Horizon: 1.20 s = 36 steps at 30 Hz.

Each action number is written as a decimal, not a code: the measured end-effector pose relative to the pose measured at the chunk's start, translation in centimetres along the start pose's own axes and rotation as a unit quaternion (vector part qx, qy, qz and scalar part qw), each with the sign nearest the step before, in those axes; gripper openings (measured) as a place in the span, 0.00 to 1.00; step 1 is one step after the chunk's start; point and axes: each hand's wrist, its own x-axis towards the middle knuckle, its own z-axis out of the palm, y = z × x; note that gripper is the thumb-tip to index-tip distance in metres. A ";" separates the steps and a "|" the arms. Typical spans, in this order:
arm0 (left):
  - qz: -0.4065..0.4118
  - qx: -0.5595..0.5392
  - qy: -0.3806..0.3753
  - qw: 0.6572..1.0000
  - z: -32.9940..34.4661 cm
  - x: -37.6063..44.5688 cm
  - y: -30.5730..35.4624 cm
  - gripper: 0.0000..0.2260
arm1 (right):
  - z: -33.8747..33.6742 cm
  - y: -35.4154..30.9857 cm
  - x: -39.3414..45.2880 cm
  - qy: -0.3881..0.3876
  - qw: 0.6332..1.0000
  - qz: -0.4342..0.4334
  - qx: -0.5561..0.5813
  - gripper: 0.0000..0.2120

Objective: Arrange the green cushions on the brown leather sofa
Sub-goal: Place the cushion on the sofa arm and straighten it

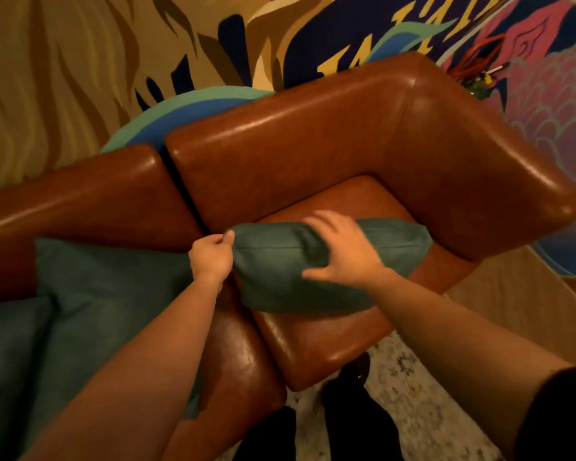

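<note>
Task midway, by look. Square green fabric cushion (280, 277) on right seat of glossy brown leather sofa (313, 144), leaning toward backrest. Left hand (212, 257) pinches its corner; right hand (343, 251) spread flat, pressing top. Two more green cushions (107, 294) piled at left, probably still unplaced.

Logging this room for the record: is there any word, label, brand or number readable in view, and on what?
Wall mural: large yellow shapes, possibly letters, cut off by the sofa and the frame edge; not readable as a word.
Green cushion: no tag or label visible.
Sofa: no brand mark visible.
</note>
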 end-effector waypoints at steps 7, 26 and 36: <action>0.018 0.047 -0.003 0.999 -1.4 0.9 -1.7 0.18 | 4.6 -3.2 5.8 -0.194 0.969 -0.112 -0.100 0.64; 0.164 0.332 0.174 0.912 4.1 -1.5 1.7 0.17 | -0.2 13.8 -1.6 -0.152 0.982 0.002 -0.114 0.65; 0.441 0.531 -0.160 0.706 16.3 -6.9 1.6 0.29 | -1.1 15.7 -4.0 -0.191 0.976 0.024 -0.105 0.64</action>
